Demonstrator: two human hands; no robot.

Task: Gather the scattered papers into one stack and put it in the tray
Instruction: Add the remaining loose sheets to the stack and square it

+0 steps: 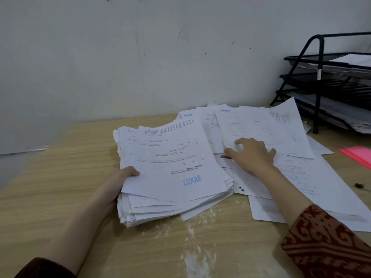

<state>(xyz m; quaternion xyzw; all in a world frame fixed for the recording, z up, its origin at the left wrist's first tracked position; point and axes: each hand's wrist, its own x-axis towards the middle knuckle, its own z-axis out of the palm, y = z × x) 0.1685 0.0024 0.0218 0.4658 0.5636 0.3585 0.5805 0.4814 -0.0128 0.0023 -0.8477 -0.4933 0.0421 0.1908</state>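
A thick, uneven stack of white printed papers (172,167) lies on the wooden desk, its top sheet stamped LUNAS in blue. My left hand (120,181) grips the stack's left edge, thumb on top and fingers underneath. To the right, loose sheets (259,129) lie spread and overlapping toward the wall. My right hand (251,153) rests on these loose sheets with fingers curled, pinching the near edge of one sheet. A black three-tier mesh tray rack (321,83) stands at the far right, with papers on its shelves.
The light wooden desk (60,187) meets a white wall at the back. More loose sheets (313,181) lie under my right forearm. A pink folder (359,155) sits at the right edge. White scuff marks (192,237) show on the desk's near side.
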